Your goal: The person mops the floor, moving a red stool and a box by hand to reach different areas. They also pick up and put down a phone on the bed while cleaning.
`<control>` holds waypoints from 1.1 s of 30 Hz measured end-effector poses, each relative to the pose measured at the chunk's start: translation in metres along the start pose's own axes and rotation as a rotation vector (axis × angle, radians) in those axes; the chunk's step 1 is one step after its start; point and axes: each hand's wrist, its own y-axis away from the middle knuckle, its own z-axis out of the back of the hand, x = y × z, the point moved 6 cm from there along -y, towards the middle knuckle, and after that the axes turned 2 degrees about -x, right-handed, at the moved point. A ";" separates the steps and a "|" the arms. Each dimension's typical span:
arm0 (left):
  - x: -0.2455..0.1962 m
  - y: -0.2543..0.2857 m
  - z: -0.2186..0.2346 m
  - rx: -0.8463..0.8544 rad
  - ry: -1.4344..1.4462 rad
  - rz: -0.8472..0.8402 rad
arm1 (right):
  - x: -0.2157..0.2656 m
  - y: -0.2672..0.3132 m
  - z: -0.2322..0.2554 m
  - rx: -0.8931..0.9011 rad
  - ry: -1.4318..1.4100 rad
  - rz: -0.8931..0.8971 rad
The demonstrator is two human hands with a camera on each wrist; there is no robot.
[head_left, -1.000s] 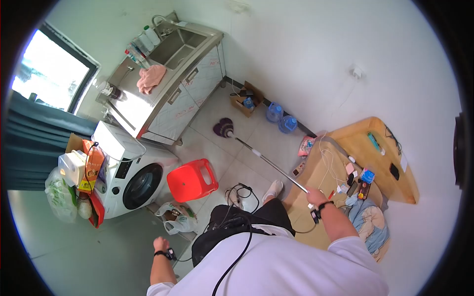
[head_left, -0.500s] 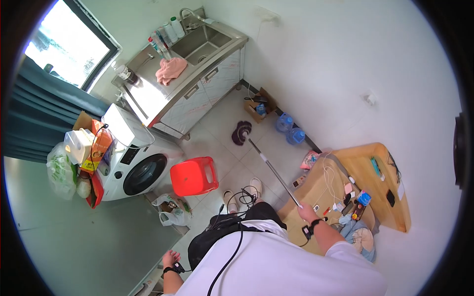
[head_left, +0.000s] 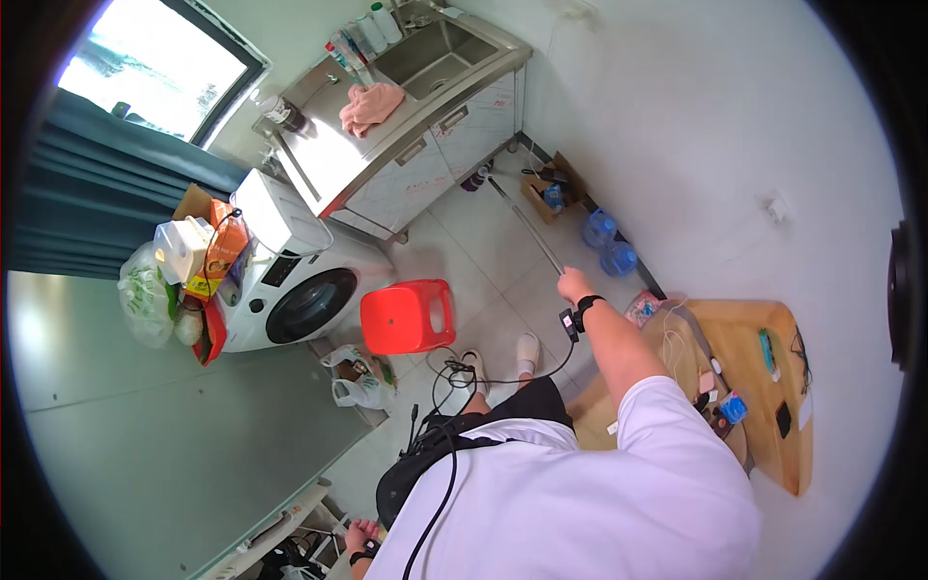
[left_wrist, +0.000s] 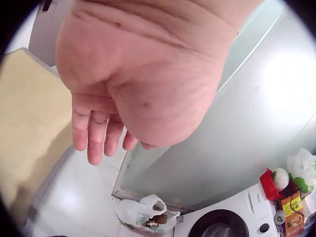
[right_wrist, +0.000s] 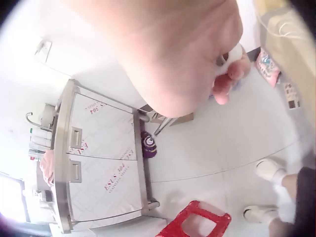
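A mop with a silver pole (head_left: 527, 227) reaches forward across the floor. My right hand (head_left: 577, 287) grips the upper end of that pole with the arm stretched out; in the right wrist view its fingers (right_wrist: 224, 85) curl around a white part of the handle. At the far end, the purple mop head (right_wrist: 148, 144) lies on the tiles against the foot of the sink cabinet, partly hidden by it in the head view. Low at my side, my left hand (head_left: 362, 534) hangs with nothing in it, fingers loosely bent.
The sink cabinet (head_left: 396, 188) stands ahead, with a cardboard box (head_left: 556, 193) and blue water jugs (head_left: 609, 244) to its right. A red stool (head_left: 406, 317) stands in front of the washing machine (head_left: 300, 295). A cluttered wooden table (head_left: 764, 425) is at right; black cables (head_left: 452, 372) hang before my legs.
My right hand has pushed the mop forward, and its head has gone from the open tiles to the cabinet's foot. The left hand has dropped lower and back. My view has turned.
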 end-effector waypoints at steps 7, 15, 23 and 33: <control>0.007 -0.023 -0.041 0.082 -0.018 0.072 | -0.130 0.129 -0.011 0.024 -0.032 -0.109; -0.001 -0.033 -0.095 0.189 -0.121 0.095 | -0.330 0.355 -0.107 0.729 0.252 -0.389; -0.015 -0.028 -0.123 0.235 -0.115 0.066 | -0.271 0.358 -0.045 0.226 0.055 -0.582; 0.009 0.002 -0.131 0.192 0.116 0.015 | -0.113 0.126 -0.024 0.375 -0.509 -0.333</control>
